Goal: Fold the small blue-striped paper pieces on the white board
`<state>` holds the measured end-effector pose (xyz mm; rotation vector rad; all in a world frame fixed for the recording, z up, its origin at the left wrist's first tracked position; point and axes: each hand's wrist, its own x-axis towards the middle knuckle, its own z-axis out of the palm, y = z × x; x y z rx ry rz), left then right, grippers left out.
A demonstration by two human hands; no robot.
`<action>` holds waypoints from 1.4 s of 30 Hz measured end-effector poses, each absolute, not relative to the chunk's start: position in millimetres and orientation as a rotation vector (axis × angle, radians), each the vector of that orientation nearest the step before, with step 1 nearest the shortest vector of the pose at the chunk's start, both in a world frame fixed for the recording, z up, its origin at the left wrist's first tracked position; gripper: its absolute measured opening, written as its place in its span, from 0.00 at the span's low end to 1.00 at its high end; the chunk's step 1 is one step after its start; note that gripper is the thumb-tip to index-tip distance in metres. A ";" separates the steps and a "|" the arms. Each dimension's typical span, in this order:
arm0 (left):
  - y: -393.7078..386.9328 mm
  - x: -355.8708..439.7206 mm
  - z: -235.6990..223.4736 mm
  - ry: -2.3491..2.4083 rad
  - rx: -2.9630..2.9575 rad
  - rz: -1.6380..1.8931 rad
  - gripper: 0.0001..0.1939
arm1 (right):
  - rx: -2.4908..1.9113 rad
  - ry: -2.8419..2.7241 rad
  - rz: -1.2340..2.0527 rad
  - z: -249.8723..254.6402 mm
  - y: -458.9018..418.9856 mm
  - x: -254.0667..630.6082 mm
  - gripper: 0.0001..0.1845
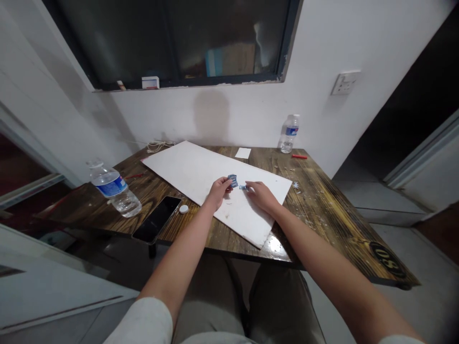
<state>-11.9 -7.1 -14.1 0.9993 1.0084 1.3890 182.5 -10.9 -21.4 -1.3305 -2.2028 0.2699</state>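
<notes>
The left hand (217,193) pinches a blue paper piece (233,180) between its fingertips; the right hand (258,197) appears closed on a smaller blue piece (244,188). Both pieces sit over a white board (215,177) on a wooden table (315,210). A white star-shaped cutout (296,185) and scraps lie right of the board. The water bottle (113,187) at left has an unreadable blue label; the black table decal (387,260) shows unclear digits.
</notes>
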 end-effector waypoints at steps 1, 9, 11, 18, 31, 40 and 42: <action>-7.4 -11.7 -14.0 1.008 1.000 1.387 0.14 | -1.331 -2.266 0.240 -19.6 -12.2 181.9 0.21; -7.4 -11.2 -14.4 1.000 1.023 1.388 0.13 | -1.286 -2.460 0.021 -6.3 -18.7 179.8 0.13; -8.0 -11.3 -13.6 1.001 1.027 1.388 0.13 | -1.278 -2.462 0.013 -6.3 -18.6 179.6 0.13; -9.8 -11.2 -11.8 0.992 1.018 1.388 0.14 | -1.287 -2.478 0.051 -3.1 -20.1 180.4 0.17; -9.4 -12.0 -12.7 0.991 1.016 1.392 0.16 | -1.333 -2.395 0.205 -13.7 -22.3 172.9 0.09; -6.4 -12.8 -16.0 0.975 1.038 1.377 0.15 | -1.314 -2.351 0.164 -12.2 -26.9 172.0 0.11; -5.2 -12.9 -17.4 0.988 1.045 1.377 0.14 | -1.325 -2.308 0.167 -10.8 -26.7 172.3 0.11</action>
